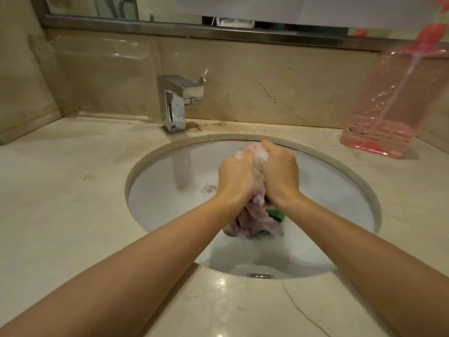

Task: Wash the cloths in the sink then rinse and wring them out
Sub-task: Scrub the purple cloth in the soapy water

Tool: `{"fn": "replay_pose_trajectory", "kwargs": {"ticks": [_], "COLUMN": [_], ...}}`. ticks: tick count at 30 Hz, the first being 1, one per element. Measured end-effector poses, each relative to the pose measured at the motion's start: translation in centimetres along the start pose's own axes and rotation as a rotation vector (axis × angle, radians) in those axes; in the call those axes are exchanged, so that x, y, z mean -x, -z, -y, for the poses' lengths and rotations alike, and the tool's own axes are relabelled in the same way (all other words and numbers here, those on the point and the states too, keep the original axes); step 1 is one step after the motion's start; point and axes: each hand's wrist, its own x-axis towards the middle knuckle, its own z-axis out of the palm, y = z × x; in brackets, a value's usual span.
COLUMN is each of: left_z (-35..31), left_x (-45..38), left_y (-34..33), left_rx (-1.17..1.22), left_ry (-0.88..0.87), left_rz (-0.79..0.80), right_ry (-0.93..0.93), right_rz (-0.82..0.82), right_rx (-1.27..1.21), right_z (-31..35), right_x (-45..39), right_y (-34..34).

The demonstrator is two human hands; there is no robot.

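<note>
Over the round white sink (170, 190), my left hand (237, 175) and my right hand (281, 172) are pressed together, both gripping a pale purple patterned cloth (252, 222). White soap foam covers the bunched top of the cloth between my knuckles. The rest of the cloth hangs down wet into the basin. A green thing (348, 215) peeks out under my right wrist, mostly hidden; I cannot tell if it is a cloth or soap.
A square chrome faucet (178, 103) stands behind the sink at the left, with no water running. A clear pink pump bottle (388, 105) sits on the beige stone counter (60, 190) at the back right. The overflow hole (260, 276) shows at the basin's near wall.
</note>
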Motion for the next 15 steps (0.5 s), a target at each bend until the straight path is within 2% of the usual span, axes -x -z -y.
{"fn": "replay_pose_trajectory", "kwargs": {"ticks": [3,5,7,9,11,13,15], "left_z": [0.1,-0.4,-0.6,-0.3,0.1,-0.4,-0.7], "left_x": [-0.1,0.1,0.2,-0.1,-0.1,0.4,0.9], "left_y": [0.5,0.5,0.2,0.3,0.8,0.9,0.3], "left_rx": [0.051,-0.02,-0.1,0.0,0.314,0.597,0.572], "left_ry": [0.006,-0.076,-0.06,0.033,0.193,0.331,0.331], "left_rz": [-0.017,0.04,0.078,0.036,0.02,0.094,0.139], "right_ry": [0.147,0.042,-0.071,0.033,0.119,0.012,-0.131], "right_rz": [-0.114,-0.05,-0.013,-0.087,-0.12,-0.058,0.036], "right_rx": [-0.148,-0.154,-0.132,-0.174,-0.242,-0.216,-0.111], "right_z": [0.6,0.4,0.1,0.8,1.4,0.7,-0.6], "right_x": [1.5,0.9,0.1,0.8,1.5,0.8,-0.5], "right_y": [0.5,0.2,-0.1,-0.2,-0.4,-0.5,-0.4]}}
